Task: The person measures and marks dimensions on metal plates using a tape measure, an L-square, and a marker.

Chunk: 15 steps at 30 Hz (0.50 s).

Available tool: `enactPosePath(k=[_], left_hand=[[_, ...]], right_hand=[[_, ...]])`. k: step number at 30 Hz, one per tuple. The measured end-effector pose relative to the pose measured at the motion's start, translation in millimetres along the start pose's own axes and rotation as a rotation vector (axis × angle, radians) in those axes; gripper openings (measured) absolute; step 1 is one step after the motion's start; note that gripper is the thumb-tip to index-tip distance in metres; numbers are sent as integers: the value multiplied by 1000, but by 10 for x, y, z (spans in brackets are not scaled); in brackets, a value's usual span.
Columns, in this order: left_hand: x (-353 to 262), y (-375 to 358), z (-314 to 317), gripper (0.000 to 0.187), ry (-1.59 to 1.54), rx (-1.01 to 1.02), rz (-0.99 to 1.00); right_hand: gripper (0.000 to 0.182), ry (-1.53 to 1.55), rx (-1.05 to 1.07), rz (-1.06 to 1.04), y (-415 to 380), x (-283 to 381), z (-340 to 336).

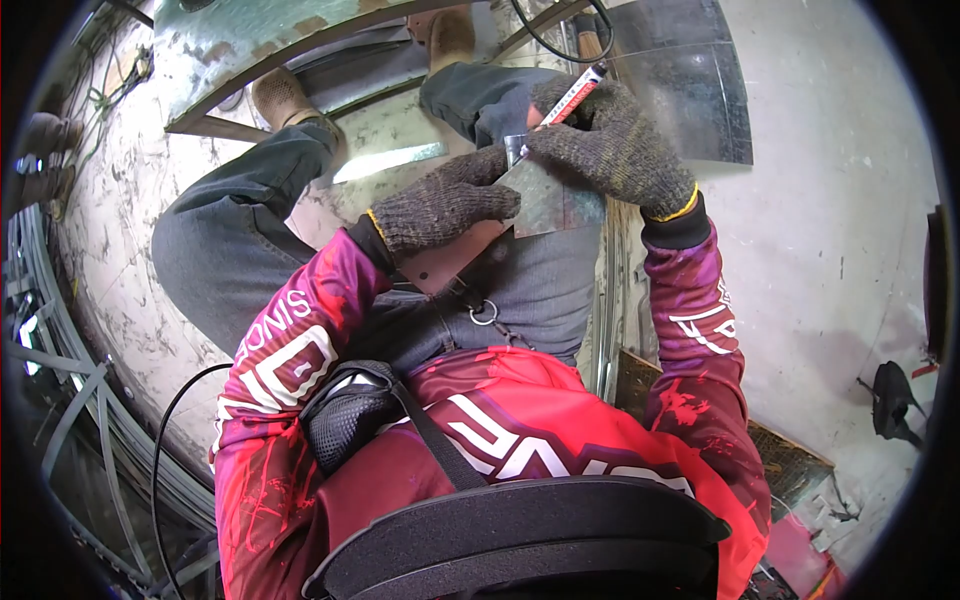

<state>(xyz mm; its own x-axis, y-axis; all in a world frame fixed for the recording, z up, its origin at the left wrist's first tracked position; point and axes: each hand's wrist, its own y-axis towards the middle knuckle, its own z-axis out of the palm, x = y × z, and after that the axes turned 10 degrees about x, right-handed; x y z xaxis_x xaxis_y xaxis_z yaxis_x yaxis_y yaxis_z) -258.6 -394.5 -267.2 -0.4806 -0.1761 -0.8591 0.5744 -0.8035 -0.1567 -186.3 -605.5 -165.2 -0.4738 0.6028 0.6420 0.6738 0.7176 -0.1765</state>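
Note:
My right hand (615,145), in a dark knitted glove with a yellow cuff edge, is closed around a white and red marker pen (572,98). The pen slants down to the left, its lower end near the upper edge of a small grey metal plate (555,208) above my lap. My left hand (445,205), gloved alike, grips the plate's left side, thumb on top and fingers partly hidden. A narrow shiny metal piece (514,150) shows at the plate's upper left corner. Below my left hand, a flat reddish-brown piece with small holes (450,262) lies over my thigh.
A metal-topped table (235,45) stands ahead, near my feet. A large dark sheet (690,80) lies on the floor at upper right, beside a brush (588,40). Long metal strips (90,400) are piled at left. A black cable (160,455) curves by my left arm.

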Motion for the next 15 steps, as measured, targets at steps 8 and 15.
enactPosePath(k=[8, 15], left_hand=[[83, -83, -73, 15, 901, -15, 438], [226, -17, -131, 45, 729, -2, 411]], right_hand=[[34, 256, 41, 157, 24, 81, 37], [30, -43, 43, 13, 58, -73, 4]])
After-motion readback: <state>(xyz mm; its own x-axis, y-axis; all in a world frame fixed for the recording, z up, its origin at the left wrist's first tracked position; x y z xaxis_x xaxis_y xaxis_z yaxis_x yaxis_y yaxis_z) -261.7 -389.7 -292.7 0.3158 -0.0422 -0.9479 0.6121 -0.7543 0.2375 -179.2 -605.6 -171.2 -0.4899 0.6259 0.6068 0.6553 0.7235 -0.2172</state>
